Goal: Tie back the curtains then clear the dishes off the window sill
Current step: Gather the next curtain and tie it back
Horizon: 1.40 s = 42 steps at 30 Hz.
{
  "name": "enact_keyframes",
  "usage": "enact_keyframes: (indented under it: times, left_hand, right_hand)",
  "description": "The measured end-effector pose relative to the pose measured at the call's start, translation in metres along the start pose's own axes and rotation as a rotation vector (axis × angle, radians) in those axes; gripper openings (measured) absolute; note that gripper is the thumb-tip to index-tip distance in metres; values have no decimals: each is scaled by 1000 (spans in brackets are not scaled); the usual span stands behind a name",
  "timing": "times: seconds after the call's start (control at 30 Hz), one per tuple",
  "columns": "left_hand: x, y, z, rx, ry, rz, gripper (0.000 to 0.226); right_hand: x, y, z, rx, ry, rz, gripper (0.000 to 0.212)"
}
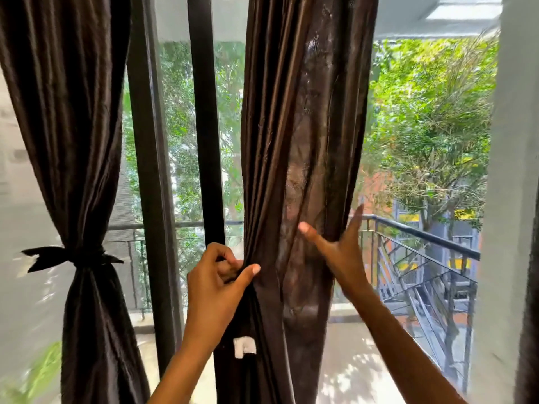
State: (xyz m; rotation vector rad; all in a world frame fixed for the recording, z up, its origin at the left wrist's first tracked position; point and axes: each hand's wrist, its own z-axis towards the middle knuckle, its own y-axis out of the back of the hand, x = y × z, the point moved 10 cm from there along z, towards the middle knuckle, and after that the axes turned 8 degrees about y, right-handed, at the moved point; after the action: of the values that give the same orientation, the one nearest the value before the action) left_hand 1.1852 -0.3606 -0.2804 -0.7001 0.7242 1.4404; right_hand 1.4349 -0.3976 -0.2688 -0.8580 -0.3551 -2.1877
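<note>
Untied dark curtain (294, 158) hangs vertically between the hands: left hand (217, 282) pinches its left edge, right hand (339, 249) spreads open against its right side.

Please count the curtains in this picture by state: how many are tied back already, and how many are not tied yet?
Tied curtain, with its tie: 1
Untied curtain, held by the left hand and right hand: 1
Total: 2

Dark window frame (204, 141), sunlit trees (431, 121), a balcony railing (423, 234), perhaps a white wall (507, 199) right
</note>
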Motion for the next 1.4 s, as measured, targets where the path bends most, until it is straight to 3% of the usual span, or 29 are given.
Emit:
enact_keyframes:
  times: [0.07,0.13,0.3,0.4,0.47,0.53,0.63,0.7,0.77,0.8,0.87,0.93,1.03,1.17,1.4]
  left_hand:
    - [3,1,2,44,40,-44,34]
    - [5,3,4,56,54,-50,34]
    - [3,12,2,-54,3,41,36]
    - [-4,11,-2,-85,-44,55,36]
    - [-6,9,-4,-86,-49,62,36]
    - [-6,9,-4,-79,-38,66,36]
    - [-4,7,-3,-32,-18,39,36]
    - [-2,6,-2,-14,7,18,36]
    - [2,8,1,-22,25,11,37]
    - [3,9,1,-33,28,22,37]
    - [3,11,1,-71,13,77,37]
    - [-4,7,-3,-126,-44,154,38]
    - [-14,-1,-13,-169,-135,243,41]
    - [-23,-12,-25,-175,-184,260,40]
    - [-25,-21,-33,-102,-117,119,35]
  right_hand:
    - [-7,-24,11,165,-108,221,101]
    - [2,-37,8,217,-37,159,77]
    - [39,-17,-30,-137,241,-177,100]
    - [77,-29,-61,-181,599,-487,77]
    - [76,-49,-72,-118,679,-659,61]
    - [56,-50,-65,-96,524,-621,75]
    - [16,-39,-44,-66,143,-300,124]
    - [3,-44,-34,6,68,-99,132]
    - [-1,-50,-25,79,12,89,117]
    - [0,-49,-22,83,26,144,97]
    - [6,-34,-23,-20,132,59,47]
    - [21,-20,-36,-114,280,-156,27]
    - [48,-22,-73,-129,452,-417,47]
    - [51,-41,-100,25,539,-607,80]
    - [12,-62,-115,426,362,-451,75]
